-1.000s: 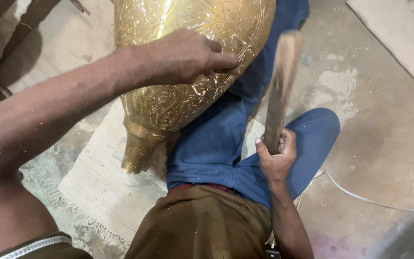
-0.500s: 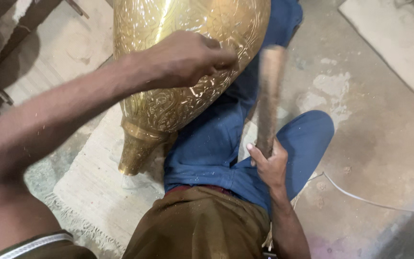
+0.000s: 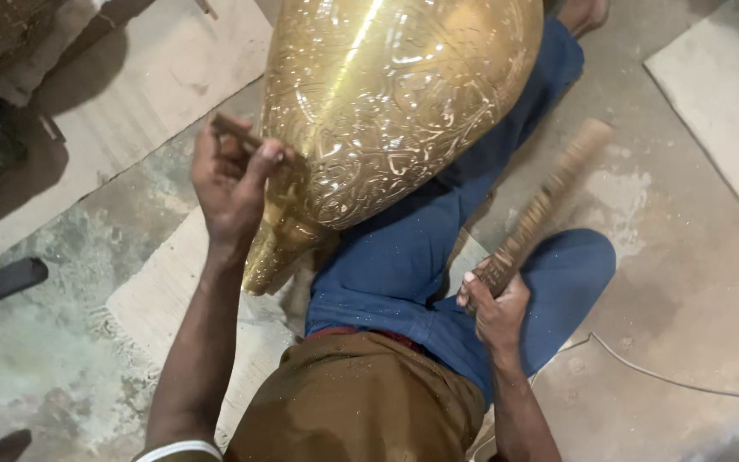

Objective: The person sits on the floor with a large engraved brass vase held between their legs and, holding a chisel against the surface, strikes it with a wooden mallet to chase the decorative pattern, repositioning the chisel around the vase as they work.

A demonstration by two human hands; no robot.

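A large engraved brass vessel (image 3: 387,111) lies tilted across my legs in blue trousers (image 3: 404,257), its narrow neck pointing down to the left. My left hand (image 3: 233,184) is beside the vessel's lower left flank, fingers pinched on a thin dark metal tool (image 3: 237,130) whose tip rests at the brass. My right hand (image 3: 493,304) grips the lower end of a long wooden mallet (image 3: 549,201), which slants up and to the right, clear of the vessel.
I sit on a pale woven mat (image 3: 156,299) on a stained concrete floor. A flat board (image 3: 156,85) lies at the upper left, another mat (image 3: 720,94) at the upper right. A thin cable (image 3: 660,376) runs across the floor at right. A dark object (image 3: 6,278) lies at left.
My left hand came off the top of the vessel and moved down to its left side, now pinching the thin tool. The mallet swung out to the right, away from the brass.
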